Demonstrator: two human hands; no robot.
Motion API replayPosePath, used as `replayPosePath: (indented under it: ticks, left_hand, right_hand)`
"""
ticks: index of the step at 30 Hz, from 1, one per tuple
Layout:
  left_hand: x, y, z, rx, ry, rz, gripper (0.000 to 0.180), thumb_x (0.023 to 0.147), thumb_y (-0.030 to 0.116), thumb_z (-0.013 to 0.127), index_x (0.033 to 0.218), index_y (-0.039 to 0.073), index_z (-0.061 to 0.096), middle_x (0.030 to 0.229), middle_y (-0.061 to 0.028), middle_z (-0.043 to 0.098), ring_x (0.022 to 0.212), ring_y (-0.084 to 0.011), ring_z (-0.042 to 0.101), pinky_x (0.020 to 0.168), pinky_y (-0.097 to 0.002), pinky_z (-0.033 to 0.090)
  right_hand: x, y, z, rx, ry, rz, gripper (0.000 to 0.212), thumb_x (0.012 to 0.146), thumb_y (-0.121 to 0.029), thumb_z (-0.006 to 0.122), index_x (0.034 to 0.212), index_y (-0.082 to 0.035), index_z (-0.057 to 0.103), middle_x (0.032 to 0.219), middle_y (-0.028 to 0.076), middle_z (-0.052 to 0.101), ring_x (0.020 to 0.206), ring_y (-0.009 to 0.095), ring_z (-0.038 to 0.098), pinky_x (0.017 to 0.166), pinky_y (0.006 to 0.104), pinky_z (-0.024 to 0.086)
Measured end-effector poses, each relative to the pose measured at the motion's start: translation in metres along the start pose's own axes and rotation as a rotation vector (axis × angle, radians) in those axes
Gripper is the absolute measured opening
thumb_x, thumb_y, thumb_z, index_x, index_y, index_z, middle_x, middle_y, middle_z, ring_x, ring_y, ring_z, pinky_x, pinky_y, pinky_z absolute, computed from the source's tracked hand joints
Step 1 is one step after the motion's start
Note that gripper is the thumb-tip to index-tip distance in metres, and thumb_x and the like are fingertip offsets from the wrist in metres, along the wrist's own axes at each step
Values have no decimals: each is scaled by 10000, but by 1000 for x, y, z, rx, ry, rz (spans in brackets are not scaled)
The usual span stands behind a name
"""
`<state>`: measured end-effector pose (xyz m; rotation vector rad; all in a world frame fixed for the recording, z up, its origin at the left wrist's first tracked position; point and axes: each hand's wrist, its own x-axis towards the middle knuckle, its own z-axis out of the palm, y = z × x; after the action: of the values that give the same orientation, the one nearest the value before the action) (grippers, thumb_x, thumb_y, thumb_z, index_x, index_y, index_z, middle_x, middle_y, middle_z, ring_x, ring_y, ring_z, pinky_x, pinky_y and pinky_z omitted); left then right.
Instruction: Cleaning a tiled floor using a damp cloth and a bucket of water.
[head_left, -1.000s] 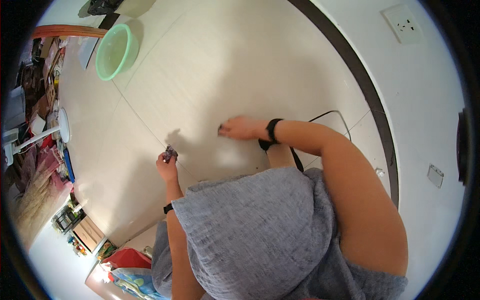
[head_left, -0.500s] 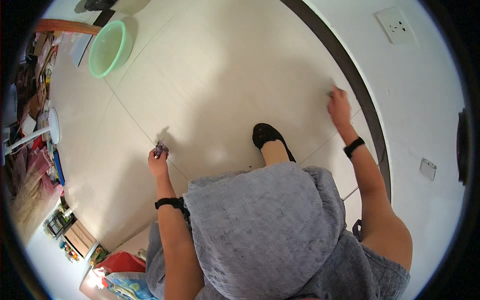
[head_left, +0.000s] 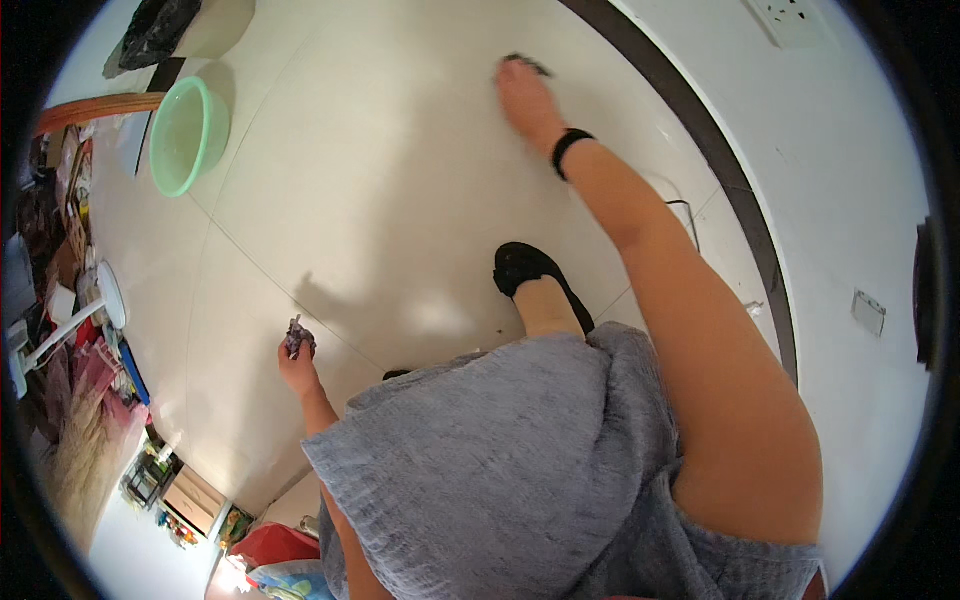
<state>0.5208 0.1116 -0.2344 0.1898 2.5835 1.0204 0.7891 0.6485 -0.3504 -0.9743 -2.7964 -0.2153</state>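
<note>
My left hand [head_left: 297, 373] is closed around a crumpled, purplish-grey wad [head_left: 299, 341], held above the pale tiled floor. It looks like bunched cloth or plastic, but its kind is unclear. Far ahead, my right hand [head_left: 530, 100] reaches down to the floor, slightly blurred. A dark, thin-edged thing [head_left: 530, 65] shows at its fingertips; I cannot make out what it is. A black band [head_left: 572, 150] circles my right wrist. Between my arms, my foot in a black shoe [head_left: 523, 266] rests on the tiles below my grey clothing [head_left: 480, 470].
A light green basin [head_left: 188, 137] stands on the floor at the far left, near a black bag [head_left: 158, 32]. Piled household things and a white stand [head_left: 108, 295] line the left side. A white wall with dark skirting [head_left: 735, 175] curves along the right. A thin black cord [head_left: 694, 222] shows beside my forearm.
My right hand has swept left and farther forward from beside the right skirting. The left hand has shifted slightly left and nearer, still holding the wad. The view has tilted a little.
</note>
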Motion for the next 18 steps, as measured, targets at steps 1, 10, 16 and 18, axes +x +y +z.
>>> replayPosePath:
  ticks: [1,10,16,18]
  left_hand:
    - [1,1,2,-3,-17,5,317,774,54,640,1072,-28,569,942,-106,633,823,-195,635,687,-292,531]
    - [23,16,34,113,-33,129,264,767,77,660,1001,-18,583,877,-89,631,792,-163,625,663,-282,515]
    - [38,-13,35,-209,-139,92,373,782,59,644,1119,-33,514,989,-131,611,812,-196,625,685,-285,522]
    - [49,-18,38,-122,-146,95,363,791,56,637,1123,-26,514,978,-124,614,824,-205,632,689,-298,537]
  right_hand:
    - [-20,34,2,90,1,98,142,851,-77,454,918,5,549,956,163,551,898,294,548,763,347,482]
    - [-348,196,-97,361,-105,1390,281,893,-186,435,1052,16,549,1210,228,495,1066,356,500,887,432,441]
    - [-258,114,-167,455,-76,817,246,821,-17,494,1063,23,513,1087,211,508,995,367,511,879,423,437]
    - [-237,82,-116,485,3,564,258,923,-157,413,1093,22,488,1169,206,499,1036,356,514,913,423,429]
